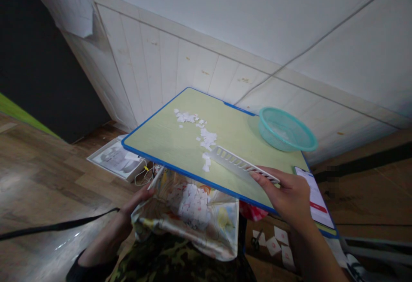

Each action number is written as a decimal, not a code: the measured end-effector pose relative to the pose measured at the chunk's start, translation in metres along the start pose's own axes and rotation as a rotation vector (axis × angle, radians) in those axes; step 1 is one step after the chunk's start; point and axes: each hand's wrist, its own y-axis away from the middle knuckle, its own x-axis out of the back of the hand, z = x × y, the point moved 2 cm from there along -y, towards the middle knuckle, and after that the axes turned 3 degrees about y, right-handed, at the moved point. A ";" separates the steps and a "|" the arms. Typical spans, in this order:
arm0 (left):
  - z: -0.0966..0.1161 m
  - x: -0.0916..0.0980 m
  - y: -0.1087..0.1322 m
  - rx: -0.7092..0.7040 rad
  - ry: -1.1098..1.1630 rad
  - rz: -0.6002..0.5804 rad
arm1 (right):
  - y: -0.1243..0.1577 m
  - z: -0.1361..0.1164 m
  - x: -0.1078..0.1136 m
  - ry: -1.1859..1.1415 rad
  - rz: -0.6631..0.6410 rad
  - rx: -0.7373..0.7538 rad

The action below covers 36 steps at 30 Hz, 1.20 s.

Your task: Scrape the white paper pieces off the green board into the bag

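Observation:
My right hand (286, 192) grips one end of a long white slotted plastic strip (240, 162), thumb on top. Its far end touches or nearly touches small white paper scraps (208, 137) lying in a trail across a pale green table (161, 134) with a blue rim. Below the near edge, my left hand (140, 199) is closed on the left border of a shiny patterned sheet (225, 237); its fingertips are partly hidden. The sheet sags over my lap, whether bag or cloth I cannot tell. A pile of paper pieces (195, 204) lies in it.
A turquoise plastic basin (286, 129) stands at the table's back right corner. A lit phone (313, 196) lies along the right edge. On the floor are a white box (117, 159) with cables, several cards (273, 245) and scissors (255, 242). A panelled wall (174, 59) borders the far side.

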 end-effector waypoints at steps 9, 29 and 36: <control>0.000 -0.003 0.000 -0.003 0.023 -0.031 | 0.005 0.002 0.007 0.014 -0.019 0.035; -0.003 -0.001 -0.003 -0.009 0.021 -0.012 | -0.003 0.000 0.020 0.094 -0.028 0.069; -0.003 0.000 -0.002 -0.009 0.015 -0.037 | -0.001 -0.014 0.010 0.026 -0.052 0.117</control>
